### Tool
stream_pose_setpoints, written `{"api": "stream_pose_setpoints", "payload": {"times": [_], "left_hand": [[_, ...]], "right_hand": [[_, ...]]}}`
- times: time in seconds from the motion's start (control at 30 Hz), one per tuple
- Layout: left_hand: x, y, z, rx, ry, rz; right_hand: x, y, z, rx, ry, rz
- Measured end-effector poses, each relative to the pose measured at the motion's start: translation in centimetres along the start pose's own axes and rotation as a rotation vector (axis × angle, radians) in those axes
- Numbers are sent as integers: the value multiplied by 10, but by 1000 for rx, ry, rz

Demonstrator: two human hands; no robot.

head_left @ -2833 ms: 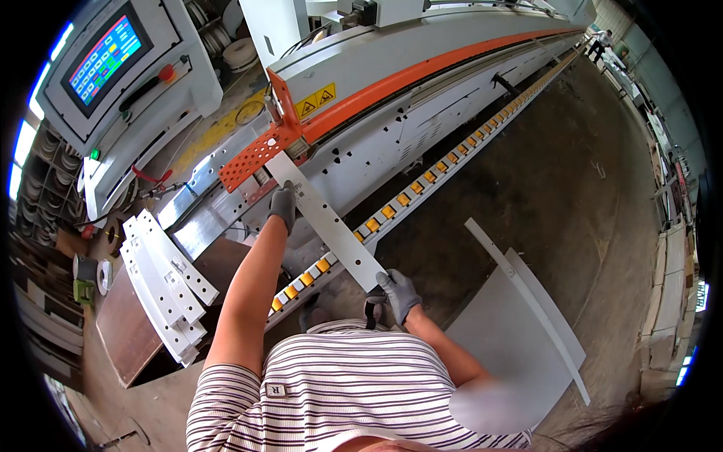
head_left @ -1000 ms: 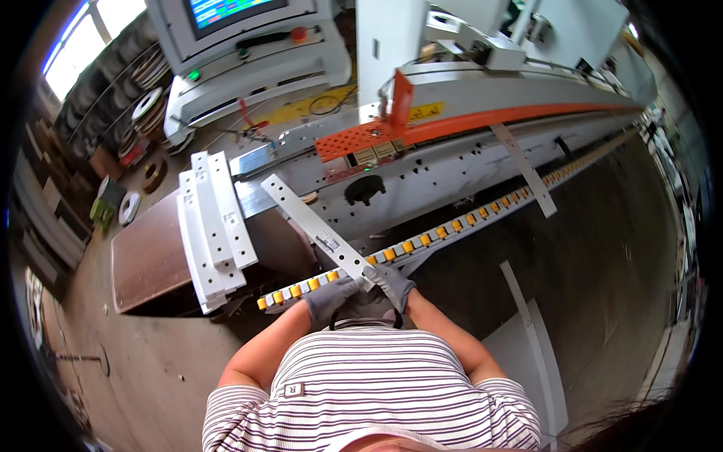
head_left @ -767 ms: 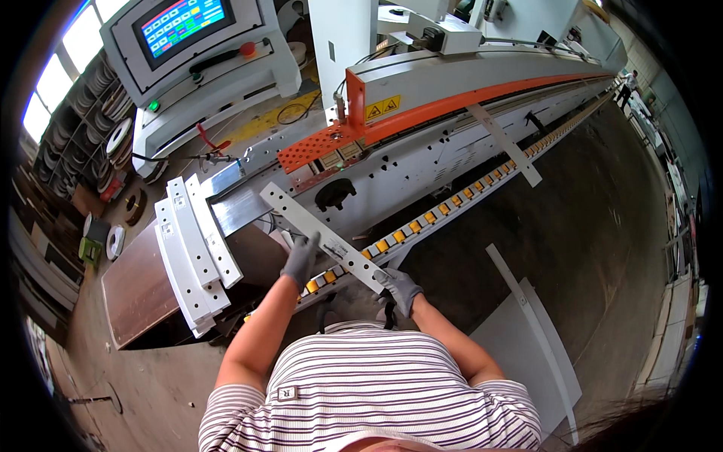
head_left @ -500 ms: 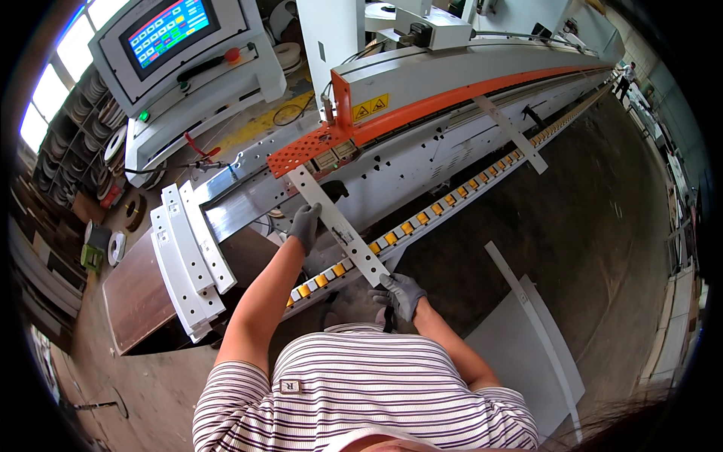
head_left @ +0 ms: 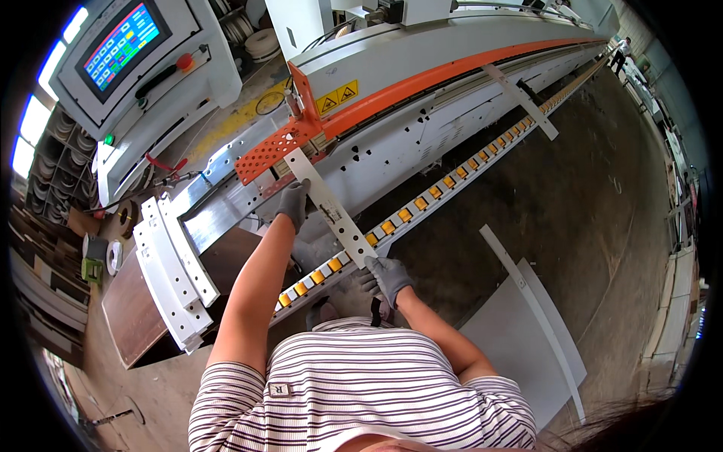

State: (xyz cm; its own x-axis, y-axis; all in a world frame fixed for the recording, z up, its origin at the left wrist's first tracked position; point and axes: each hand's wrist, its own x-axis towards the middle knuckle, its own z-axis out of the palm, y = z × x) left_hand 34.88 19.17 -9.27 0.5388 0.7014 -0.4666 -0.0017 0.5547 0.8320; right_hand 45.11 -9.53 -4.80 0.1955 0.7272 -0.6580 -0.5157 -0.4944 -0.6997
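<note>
Both my hands wear grey gloves and hold a long white board strip (head_left: 328, 205) with several drilled holes. My left hand (head_left: 292, 205) is closed on the strip's left edge, near its far end. My right hand (head_left: 390, 277) pinches the near end, thumb on top and the other fingers partly hidden. The strip's far end lies at the orange perforated guard (head_left: 275, 154) of a long edge-banding machine (head_left: 422, 64). Its near part rests across a rail of yellow rollers (head_left: 404, 215).
Several white drilled strips (head_left: 169, 275) lie stacked on a brown board at left. Another strip (head_left: 520, 100) lies across the rail farther along. A control panel (head_left: 124, 49) stands at upper left. A grey panel (head_left: 520, 331) is at lower right. A person (head_left: 621, 54) stands far off.
The held strip has shifted right along the guard and rollers, both hands still on it. The farther strip has also moved along the machine, away from me. My view has shifted slightly.
</note>
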Motion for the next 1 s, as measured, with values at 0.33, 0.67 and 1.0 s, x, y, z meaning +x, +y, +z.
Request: {"api": "stream_pose_setpoints", "payload": {"times": [0.33,0.67,1.0], "left_hand": [[11,9,30,67,148,-43],[61,13,115,71,172,-36],[25,-13,165,-19,-141,-73]], "right_hand": [[4,-12,-16,50,42,0],[13,-54,-77,46,205,-13],[-3,-55,-107,13,320,-248]]}}
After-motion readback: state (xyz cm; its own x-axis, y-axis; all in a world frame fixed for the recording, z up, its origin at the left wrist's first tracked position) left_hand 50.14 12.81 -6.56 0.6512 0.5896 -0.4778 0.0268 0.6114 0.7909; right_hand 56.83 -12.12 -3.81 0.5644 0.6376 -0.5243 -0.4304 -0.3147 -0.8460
